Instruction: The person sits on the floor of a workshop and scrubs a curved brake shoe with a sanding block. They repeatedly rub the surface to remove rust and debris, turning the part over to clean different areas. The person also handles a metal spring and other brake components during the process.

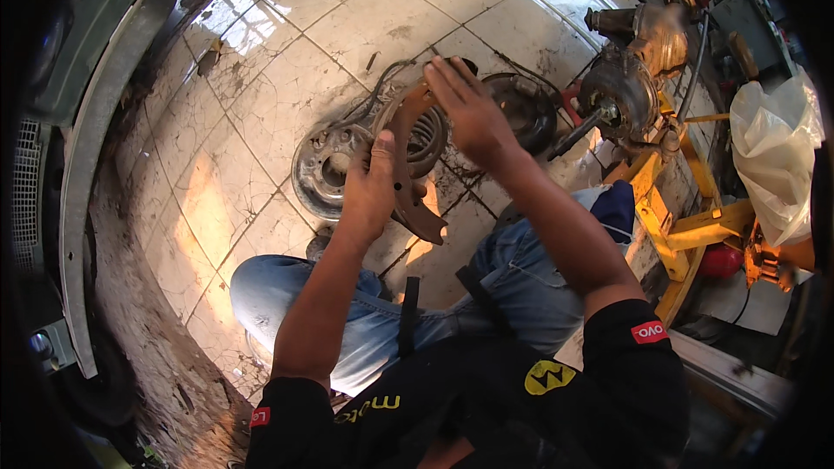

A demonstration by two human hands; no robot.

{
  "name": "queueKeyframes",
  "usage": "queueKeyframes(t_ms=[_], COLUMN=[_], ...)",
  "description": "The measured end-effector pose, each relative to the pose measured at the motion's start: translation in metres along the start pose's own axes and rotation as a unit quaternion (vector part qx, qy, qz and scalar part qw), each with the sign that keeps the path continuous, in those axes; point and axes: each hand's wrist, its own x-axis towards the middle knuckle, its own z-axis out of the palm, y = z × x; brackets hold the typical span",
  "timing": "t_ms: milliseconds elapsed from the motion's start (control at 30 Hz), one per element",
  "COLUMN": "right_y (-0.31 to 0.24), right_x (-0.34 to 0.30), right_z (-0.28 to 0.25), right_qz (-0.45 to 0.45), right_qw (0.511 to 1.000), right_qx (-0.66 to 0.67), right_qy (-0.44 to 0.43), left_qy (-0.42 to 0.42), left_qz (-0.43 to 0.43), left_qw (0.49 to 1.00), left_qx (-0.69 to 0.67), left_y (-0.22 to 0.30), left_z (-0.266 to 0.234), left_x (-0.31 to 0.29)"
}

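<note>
A curved, rusty brown brake shoe is held up on edge in front of me, over parts on the floor. My left hand is closed round its middle, thumb pointing up along the near side. The fingers of my right hand are stretched out flat against the shoe's upper end, touching it rather than wrapping round it. Just left of the shoe lies a round, worn metal hub or drum part. Partly hidden behind the shoe is a coil spring.
A dark round part and thin black cables lie on the tiled floor. At the right, a greasy axle housing sits by a yellow stand, near a plastic bag. A metal bumper curves along the left.
</note>
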Motion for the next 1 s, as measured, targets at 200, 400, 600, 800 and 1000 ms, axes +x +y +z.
queueKeyframes(t_ms=[200,400,600,800,1000], right_y=[0.008,0.021,0.023,0.017,0.005], right_x=[0.0,0.002,0.006,0.001,0.005], right_z=[-0.008,-0.009,-0.006,-0.022,-0.047], right_qz=[0.026,0.127,0.207,0.061,0.115], right_qw=[0.998,0.989,0.973,0.99,0.968], right_qx=[0.042,0.072,0.099,0.115,0.222], right_qy=[0.047,0.031,-0.031,-0.049,0.008], left_qy=[0.005,-0.002,-0.012,-0.013,0.035], left_qz=[0.051,0.036,0.035,0.142,0.251], left_qw=[0.998,0.999,0.996,0.966,0.919], left_qx=[0.032,0.035,0.08,0.216,0.301], left_y=[0.006,0.001,-0.003,-0.01,0.002], left_z=[0.0,-0.007,-0.008,-0.013,-0.026], left_x=[-0.001,0.004,0.002,0.01,0.009])
